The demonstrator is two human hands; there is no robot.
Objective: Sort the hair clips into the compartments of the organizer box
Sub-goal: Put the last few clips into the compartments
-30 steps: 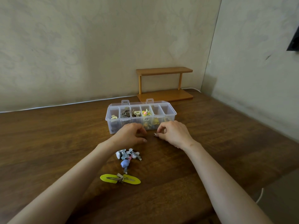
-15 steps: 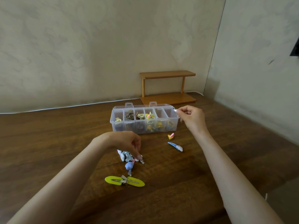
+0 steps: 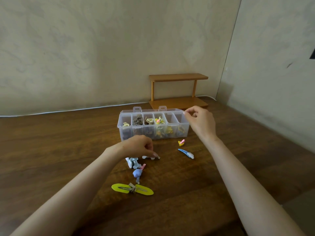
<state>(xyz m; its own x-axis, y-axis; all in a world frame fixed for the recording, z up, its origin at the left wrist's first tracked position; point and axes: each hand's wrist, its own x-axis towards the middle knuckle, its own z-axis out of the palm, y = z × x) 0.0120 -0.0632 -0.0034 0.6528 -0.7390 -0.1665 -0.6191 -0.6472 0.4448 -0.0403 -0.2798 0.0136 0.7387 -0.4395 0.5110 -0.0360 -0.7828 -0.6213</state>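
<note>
My left hand [image 3: 138, 147] is curled down, fingertips pinching a small white clip [image 3: 150, 157] on the table [image 3: 68, 150]. The clip's long axis runs left to right. The organizer box [image 3: 153, 133] stands just beyond it. My right hand [image 3: 201, 123] is pinched at the box's far right corner; whether on rim or clip, I cannot tell. The four left compartments hold clips. The two right ones appear empty on top.

Loose hair clips [image 3: 136, 174] lie before the organizer box [image 3: 153, 132]; shelf [image 3: 179, 89] behind.
</note>
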